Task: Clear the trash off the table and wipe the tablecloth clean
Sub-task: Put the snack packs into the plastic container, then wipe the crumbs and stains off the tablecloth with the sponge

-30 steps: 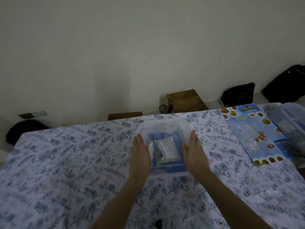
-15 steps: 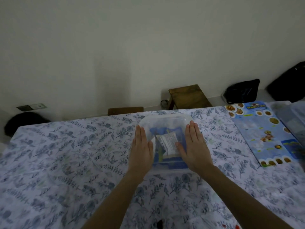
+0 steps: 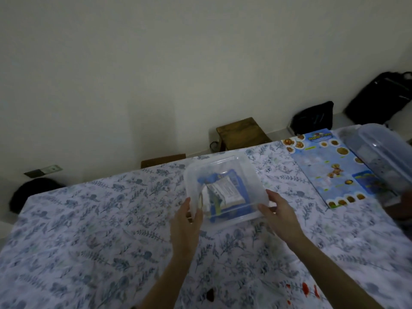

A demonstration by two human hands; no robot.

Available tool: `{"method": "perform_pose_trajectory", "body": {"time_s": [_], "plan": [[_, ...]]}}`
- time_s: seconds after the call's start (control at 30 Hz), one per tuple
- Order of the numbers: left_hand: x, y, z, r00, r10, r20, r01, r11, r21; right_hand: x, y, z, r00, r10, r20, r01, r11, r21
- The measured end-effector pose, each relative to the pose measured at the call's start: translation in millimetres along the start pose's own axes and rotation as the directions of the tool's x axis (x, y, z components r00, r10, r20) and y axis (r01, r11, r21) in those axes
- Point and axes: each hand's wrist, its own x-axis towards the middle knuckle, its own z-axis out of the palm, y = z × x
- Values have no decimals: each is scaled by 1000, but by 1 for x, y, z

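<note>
both hands [image 3: 231, 219] grip the clear container's [image 3: 225, 175] near corners.

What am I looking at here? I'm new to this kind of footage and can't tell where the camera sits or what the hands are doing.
There is no machine: a person wears a camera on their head, looking forward and down at their own bare hands. The left hand and right hand grip the near corners of a clear plastic container with packets inside. It sits on, or just above, a table covered by a floral tablecloth. To the right lie a blue food menu and a second clear box. Red and dark stains mark the cloth near the person. Wooden stools and black bags stand by the wall.
</note>
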Motion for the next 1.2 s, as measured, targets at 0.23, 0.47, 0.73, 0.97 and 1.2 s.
{"method": "perform_pose_trajectory", "body": {"time_s": [0.23,0.47,0.73,0.97,1.2], "plan": [[-16,34,62,918,291,268,-345,920,185,5,26,-40,978,-156,-140,76,887,-455],[-18,33,93,851,386,356,-526,629,572,9,53,-46,945,-281,170,319,666,-674],[-35,67,84,812,412,414,-573,422,702,-18,61,-80,939,-273,212,343,671,-657],[-128,65,147,523,651,551,-846,475,241,-158,145,-154,984,-155,-83,101,884,-457],[-169,55,223,391,576,718,-883,454,118,-242,228,-196,977,116,-179,-201,788,-582]]}}
